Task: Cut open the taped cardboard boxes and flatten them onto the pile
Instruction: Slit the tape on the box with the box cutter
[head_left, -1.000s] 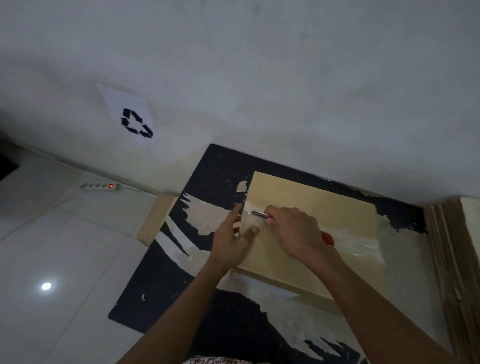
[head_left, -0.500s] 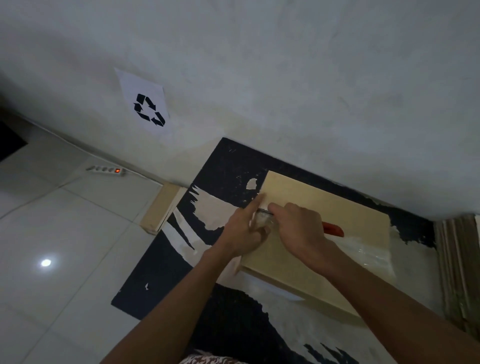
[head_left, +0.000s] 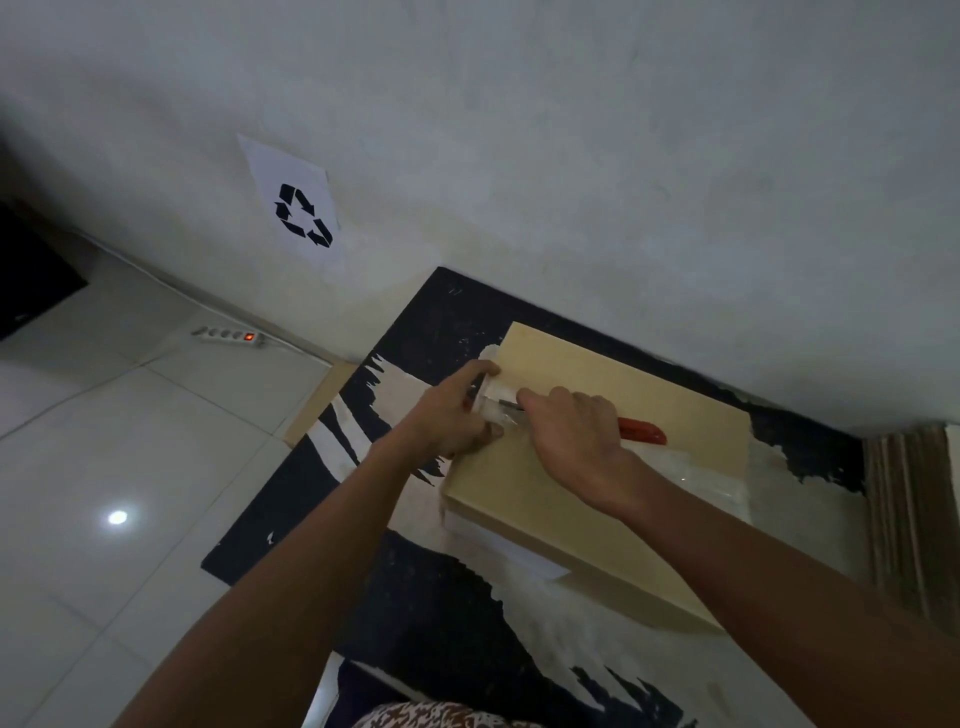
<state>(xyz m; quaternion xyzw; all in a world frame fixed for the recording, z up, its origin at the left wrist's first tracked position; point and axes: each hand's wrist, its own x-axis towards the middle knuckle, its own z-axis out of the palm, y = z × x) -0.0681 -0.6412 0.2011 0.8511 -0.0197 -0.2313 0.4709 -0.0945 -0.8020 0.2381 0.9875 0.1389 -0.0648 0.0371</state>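
- The cardboard box (head_left: 613, 467) lies flat on the black-and-white mat (head_left: 441, 613), its far edge close to the wall (head_left: 519, 130); from the middle of your view it sits toward four o'clock.
- A band of clear tape (head_left: 711, 475) runs across the box top, from the left end under your hands to the right end at three o'clock.
- Your right hand (head_left: 571, 434) is curled round the red cutter (head_left: 641, 431), whose red handle sticks out past your knuckles toward three o'clock.
- The cutter's metal blade (head_left: 506, 404) points toward nine o'clock and meets the tape at the box's left end (whether it has gone through the tape you cannot tell from here).
- Your left hand (head_left: 452, 415) holds the left end of the box, thumb up on the corner toward twelve o'clock, fingers curled against the side just under the blade.
- The two hands are almost touching, with the blade between them.
- At three o'clock, hard against the right edge of your view, a pile of flattened cardboard (head_left: 909, 519) shows its stacked edges.
- At ten o'clock a sheet with a recycling symbol (head_left: 298, 208) is stuck on the wall.
- Below it, toward nine o'clock, a white power strip (head_left: 226, 335) lies on the tiled floor (head_left: 130, 467) with its red switch lit.
- Just left of the mat, a strip of bare cardboard (head_left: 317, 402) lies on the floor beside the wall.
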